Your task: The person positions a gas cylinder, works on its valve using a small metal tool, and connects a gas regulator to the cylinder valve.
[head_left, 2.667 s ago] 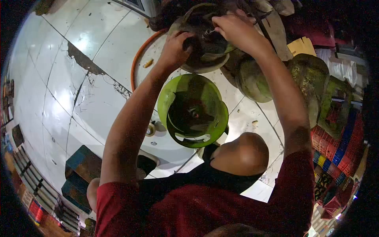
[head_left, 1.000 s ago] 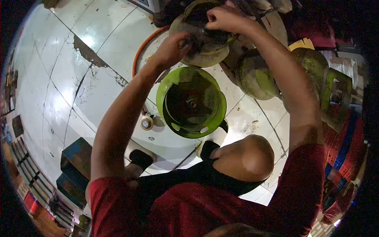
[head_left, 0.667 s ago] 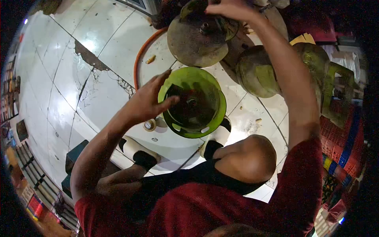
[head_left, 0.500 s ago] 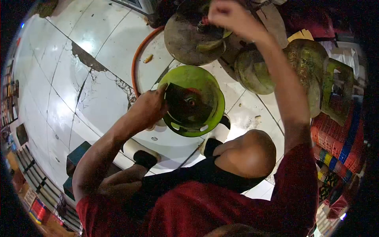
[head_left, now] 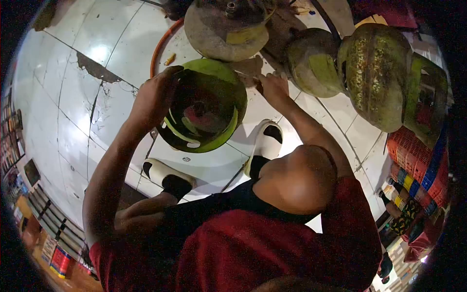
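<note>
A green gas cylinder (head_left: 232, 82) stands between my feet, its open collar facing up and its inside dark. My left hand (head_left: 158, 95) grips the collar's upper left rim. Just right of the cylinder is my right hand (head_left: 273, 90), fingers drawn together and pointing left; what they hold, if anything, is too small to make out. A second, dusty gas cylinder (head_left: 209, 34) stands beyond, with a bare metal valve (head_left: 231, 8) on top.
More gas cylinders (head_left: 311, 63) stand to the right, one large and mottled (head_left: 377, 78). An orange hose (head_left: 156, 53) curves over the white tiles, which have a broken patch (head_left: 97, 68). Red plastic crates (head_left: 413, 151) sit at far right.
My right hand has come down from the far cylinder's valve to beside the near cylinder. The near cylinder, still in my left hand, appears further up and left in view.
</note>
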`<state>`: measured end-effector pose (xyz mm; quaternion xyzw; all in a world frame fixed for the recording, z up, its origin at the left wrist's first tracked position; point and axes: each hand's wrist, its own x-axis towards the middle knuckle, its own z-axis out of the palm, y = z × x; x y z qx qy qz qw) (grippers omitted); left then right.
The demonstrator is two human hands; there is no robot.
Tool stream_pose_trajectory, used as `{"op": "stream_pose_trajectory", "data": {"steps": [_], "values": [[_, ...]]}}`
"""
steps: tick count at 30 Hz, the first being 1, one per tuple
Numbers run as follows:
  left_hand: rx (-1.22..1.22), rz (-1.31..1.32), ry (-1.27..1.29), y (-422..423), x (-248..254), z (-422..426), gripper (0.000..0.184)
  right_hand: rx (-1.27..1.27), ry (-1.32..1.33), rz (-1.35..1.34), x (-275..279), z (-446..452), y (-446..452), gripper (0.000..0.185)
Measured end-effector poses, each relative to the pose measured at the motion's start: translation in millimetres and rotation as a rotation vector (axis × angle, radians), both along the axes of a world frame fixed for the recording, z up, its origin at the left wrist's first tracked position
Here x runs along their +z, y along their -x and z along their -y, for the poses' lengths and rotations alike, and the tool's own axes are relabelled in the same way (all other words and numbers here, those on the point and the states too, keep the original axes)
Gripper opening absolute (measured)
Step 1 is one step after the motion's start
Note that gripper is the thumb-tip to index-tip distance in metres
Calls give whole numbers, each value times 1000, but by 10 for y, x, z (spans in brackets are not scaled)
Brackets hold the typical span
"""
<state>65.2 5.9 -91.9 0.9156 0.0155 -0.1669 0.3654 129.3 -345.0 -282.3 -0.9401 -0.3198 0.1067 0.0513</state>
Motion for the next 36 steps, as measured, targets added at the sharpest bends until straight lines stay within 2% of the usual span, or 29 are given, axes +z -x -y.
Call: {"op": "stream_pose_trajectory", "data": {"steps": [6, 9, 11, 13, 14, 16, 20, 24, 29, 36], "values": [[43, -1, 9, 40, -38, -16, 29, 243, 255, -33, -122, 79, -18, 18], [8, 25, 2, -18, -109, -30, 29, -106, 122, -188, 456, -70, -206, 20], [-4, 39, -10, -7, -136, -41, 29, 54, 18, -242, 993, -243, -394, 25], [16, 32, -31, 26, -149, -112, 28, 180, -447, -254, 1760, -677, -285, 18], [-10, 75, -10, 36, -167, -127, 28, 197, -453, -266, 1977, -848, -228, 18], [-70, 175, 40, 24, -198, -128, 28, 588, -230, -110, 2241, -1108, -138, 12], [-81, 198, 93, 14, -248, -145, 26, 792, -159, 8, 2186, -1472, -38, 11], [-155, 312, 98, 30, -383, -196, 26, 841, -72, 106, 2224, -1584, 51, 13], [-80, 258, 112, 52, -372, -179, 25, 927, -2, 145, 2230, -1662, 81, 8], [-89, 319, 125, 38, -401, -169, 22, 814, -252, -197, 1866, -1532, -256, 15]]}}
